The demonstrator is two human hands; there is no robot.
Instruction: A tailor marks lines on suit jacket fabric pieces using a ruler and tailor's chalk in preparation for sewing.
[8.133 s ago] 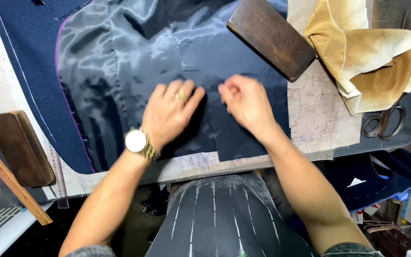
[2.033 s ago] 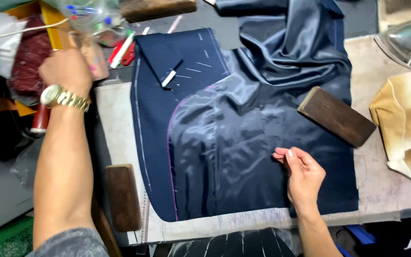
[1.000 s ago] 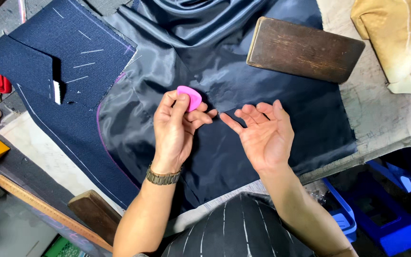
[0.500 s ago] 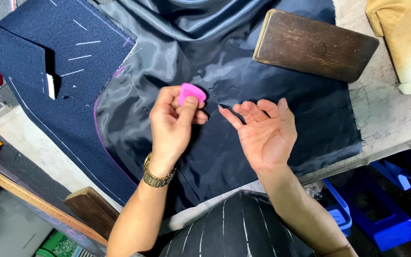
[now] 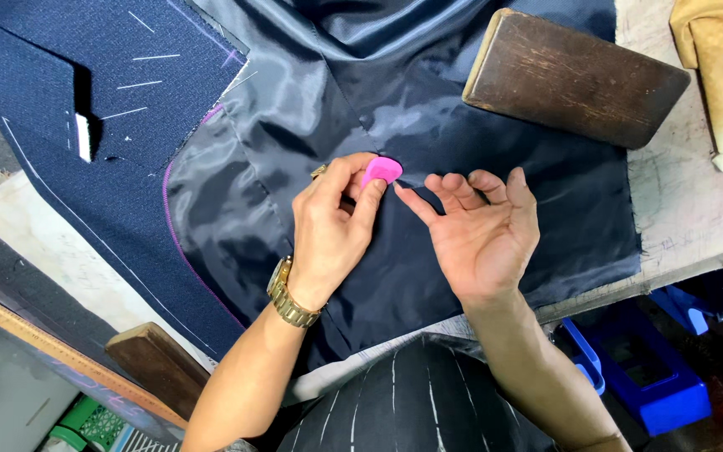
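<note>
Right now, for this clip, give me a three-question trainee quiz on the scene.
1. True or false: the left hand pinches the pink chalk.
2. The right hand is: A) flat under a block, B) open, palm up, above the lining, C) gripping scissors.
3. What lies on the fabric at upper right?

Key: 1 true. 2 B. 3 the wooden block.

I am pinching my left hand [image 5: 328,230] shut, fingers and thumb together. My right hand [image 5: 480,234] is lying open, palm up, maybe resting, fingers spread.
</note>
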